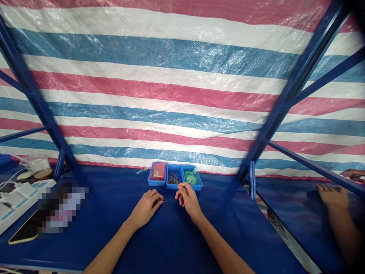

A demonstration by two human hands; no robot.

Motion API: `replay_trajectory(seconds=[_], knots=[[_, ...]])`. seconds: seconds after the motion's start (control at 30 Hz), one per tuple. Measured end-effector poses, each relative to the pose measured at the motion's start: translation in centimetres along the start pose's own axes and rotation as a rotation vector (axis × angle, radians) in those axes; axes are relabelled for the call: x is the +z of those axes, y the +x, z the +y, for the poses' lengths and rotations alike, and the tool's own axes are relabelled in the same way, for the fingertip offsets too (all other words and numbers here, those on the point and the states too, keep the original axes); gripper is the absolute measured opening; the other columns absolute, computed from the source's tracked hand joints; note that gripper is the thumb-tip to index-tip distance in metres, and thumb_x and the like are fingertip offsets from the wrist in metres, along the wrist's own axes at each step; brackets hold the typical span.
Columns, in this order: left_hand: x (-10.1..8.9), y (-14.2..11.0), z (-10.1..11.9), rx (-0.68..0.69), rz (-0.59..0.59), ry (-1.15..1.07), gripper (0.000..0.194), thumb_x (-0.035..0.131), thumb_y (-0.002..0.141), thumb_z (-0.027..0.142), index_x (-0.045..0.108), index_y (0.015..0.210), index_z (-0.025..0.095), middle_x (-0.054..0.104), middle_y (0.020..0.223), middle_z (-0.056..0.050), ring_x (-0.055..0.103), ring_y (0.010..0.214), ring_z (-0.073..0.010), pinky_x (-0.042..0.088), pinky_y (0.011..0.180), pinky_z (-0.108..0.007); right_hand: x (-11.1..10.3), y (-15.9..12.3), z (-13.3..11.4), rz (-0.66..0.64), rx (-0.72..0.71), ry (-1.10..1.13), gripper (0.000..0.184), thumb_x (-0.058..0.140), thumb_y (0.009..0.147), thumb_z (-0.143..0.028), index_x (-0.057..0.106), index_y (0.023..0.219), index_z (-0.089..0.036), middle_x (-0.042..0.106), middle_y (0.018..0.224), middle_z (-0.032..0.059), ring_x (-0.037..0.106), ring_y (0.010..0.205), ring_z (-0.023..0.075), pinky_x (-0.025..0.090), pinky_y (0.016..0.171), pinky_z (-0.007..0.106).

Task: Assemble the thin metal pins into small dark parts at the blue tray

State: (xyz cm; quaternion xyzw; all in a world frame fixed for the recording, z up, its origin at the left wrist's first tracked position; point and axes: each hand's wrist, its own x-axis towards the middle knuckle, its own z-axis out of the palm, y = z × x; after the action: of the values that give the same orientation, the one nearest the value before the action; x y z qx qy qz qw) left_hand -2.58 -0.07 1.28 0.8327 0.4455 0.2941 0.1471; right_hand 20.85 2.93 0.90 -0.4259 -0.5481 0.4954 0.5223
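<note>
My left hand [146, 207] rests on the blue tabletop, its fingers closed over a few small dark screws [164, 201] whose ends show by the fingertips. To its right, my right hand [188, 199] is raised a little with curled fingers and the thumb brought in. Whatever it may pinch is too small to make out. Just beyond both hands stand three joined blue bins. A red packet [157, 171] lies in the left bin [156, 183]. Loose dark screws [173, 179] lie in the middle bin [172, 187], and green plastic bags [191, 177] fill the right bin [196, 187].
At left are a power strip [25, 199] with plugs, a phone [24, 230] and a clear tub [40, 164]. Blue metal frames [270, 110] rise on both sides before a striped sheet [159, 87]. Another person's hand [333, 196] rests on the right-hand table.
</note>
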Motion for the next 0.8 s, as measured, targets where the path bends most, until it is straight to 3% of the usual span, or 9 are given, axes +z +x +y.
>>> replay_trajectory(seconds=[0.8], knots=[[0.17, 0.0, -0.25, 0.004, 0.009, 0.007, 0.021, 0.05, 0.111, 0.035, 0.069, 0.109, 0.027, 0.069, 0.11, -0.003, 0.063, 0.104, -0.0228, 0.049, 0.093, -0.039, -0.09, 0.21, 0.28, 0.04, 0.046, 0.046, 0.05, 0.059, 0.092, -0.072, 0.051, 0.099, -0.023, 0.072, 0.068, -0.0007, 0.051, 0.042, 0.0114, 0.031, 0.039, 0.02]])
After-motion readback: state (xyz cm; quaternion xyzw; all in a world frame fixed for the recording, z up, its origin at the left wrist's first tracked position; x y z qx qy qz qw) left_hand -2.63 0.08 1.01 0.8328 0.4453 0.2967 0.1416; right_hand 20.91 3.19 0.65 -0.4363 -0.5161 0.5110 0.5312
